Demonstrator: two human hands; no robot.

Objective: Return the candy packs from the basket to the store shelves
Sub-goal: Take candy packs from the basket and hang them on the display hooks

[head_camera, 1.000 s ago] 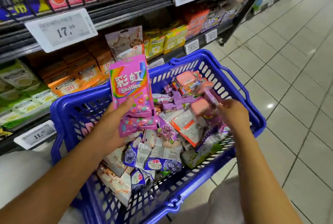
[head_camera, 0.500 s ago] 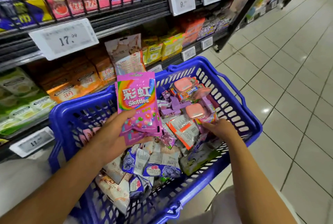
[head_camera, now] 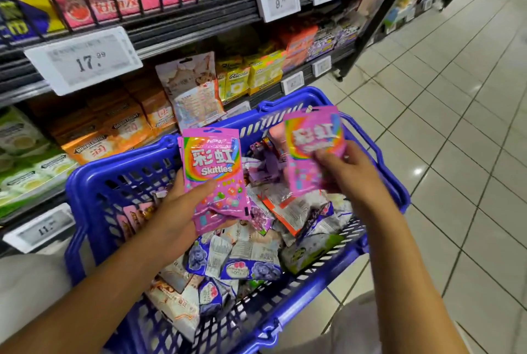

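Left hand gripping pink Skittles packs upright by their lower half, thumb across the front, right hand pinching another Skittles pack beside them, blurred, both above the blue basket of candy packs, shelves behind

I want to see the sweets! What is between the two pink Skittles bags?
In the head view, between the left Skittles bag and the right Skittles bag show purple and white candy packs inside the basket.
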